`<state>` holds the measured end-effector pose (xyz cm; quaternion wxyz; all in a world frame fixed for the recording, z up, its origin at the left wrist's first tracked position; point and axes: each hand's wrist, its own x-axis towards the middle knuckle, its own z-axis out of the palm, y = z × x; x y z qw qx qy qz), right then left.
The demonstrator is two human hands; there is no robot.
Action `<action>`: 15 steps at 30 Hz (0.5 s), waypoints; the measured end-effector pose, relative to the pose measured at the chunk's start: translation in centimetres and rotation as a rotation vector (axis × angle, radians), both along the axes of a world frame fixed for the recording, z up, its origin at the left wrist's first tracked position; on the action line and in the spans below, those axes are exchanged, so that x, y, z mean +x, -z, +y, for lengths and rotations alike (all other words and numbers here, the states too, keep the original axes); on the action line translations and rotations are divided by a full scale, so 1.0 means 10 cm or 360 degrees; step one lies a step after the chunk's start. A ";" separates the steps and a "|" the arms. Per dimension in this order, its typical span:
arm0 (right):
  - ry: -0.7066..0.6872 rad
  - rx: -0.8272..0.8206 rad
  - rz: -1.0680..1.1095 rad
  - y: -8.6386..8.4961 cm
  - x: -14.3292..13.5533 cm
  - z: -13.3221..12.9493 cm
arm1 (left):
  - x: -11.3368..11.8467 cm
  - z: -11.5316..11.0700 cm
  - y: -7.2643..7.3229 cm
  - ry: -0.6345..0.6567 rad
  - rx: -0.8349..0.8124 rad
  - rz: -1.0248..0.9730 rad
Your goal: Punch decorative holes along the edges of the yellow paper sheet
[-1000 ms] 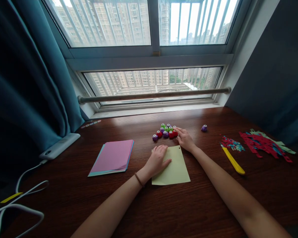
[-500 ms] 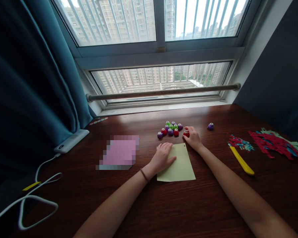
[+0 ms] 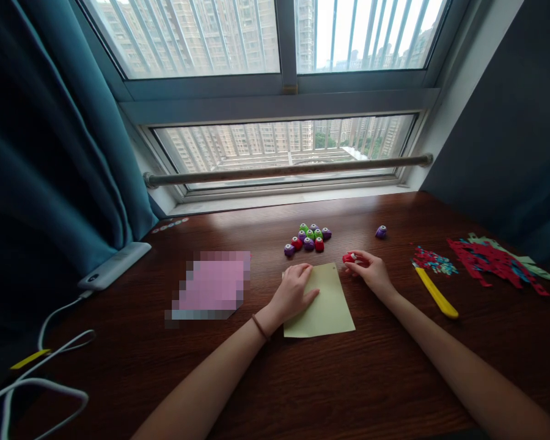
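Head view: the dark wooden table (image 3: 325,391) fills the lower half of the frame; at centre right lie the cut paper strips (image 3: 499,263), bunched at the side, probably to leave me room in the middle; at centre left the pink paper (image 3: 215,281) sits apart, its surface pixelated. Just below the centre, my left hand (image 3: 296,293) rests on the pale yellow sheet (image 3: 330,305), grasping nothing, fingers spread lightly, likely so the sheet cannot slide; my right hand (image 3: 376,275) is at the sheet's upper right.

Right of centre, the yellow-handled tool (image 3: 435,293) lies slanted, its tip beside the tiny paper bits (image 3: 435,261); just above the sheet, the cluster of small pieces (image 3: 309,234), red, green and purple, is grouped closely, perhaps for easy reach; the purple piece (image 3: 381,232) stands apart to its right. Smallest comes the red piece (image 3: 348,258), pinched between my right thumb and fingers, which keeps its pale end visible; whether it touches the wood, I cannot tell.
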<state>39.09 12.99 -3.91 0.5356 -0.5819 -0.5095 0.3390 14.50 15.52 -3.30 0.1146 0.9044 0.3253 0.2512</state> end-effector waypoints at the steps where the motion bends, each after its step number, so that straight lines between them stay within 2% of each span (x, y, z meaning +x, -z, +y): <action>1: -0.0053 -0.0006 0.0055 -0.01 -0.01 -0.03 | 0.00 0.00 0.01 0.0002 0.0000 -0.0003; 7: -0.0210 0.0003 0.0144 -0.02 -0.04 -0.07 | -0.01 0.01 0.02 -0.0011 0.0016 -0.0004; 15: -0.0094 -0.0024 -0.0195 -0.03 -0.04 -0.09 | -0.01 0.00 -0.01 -0.0022 0.0032 0.0014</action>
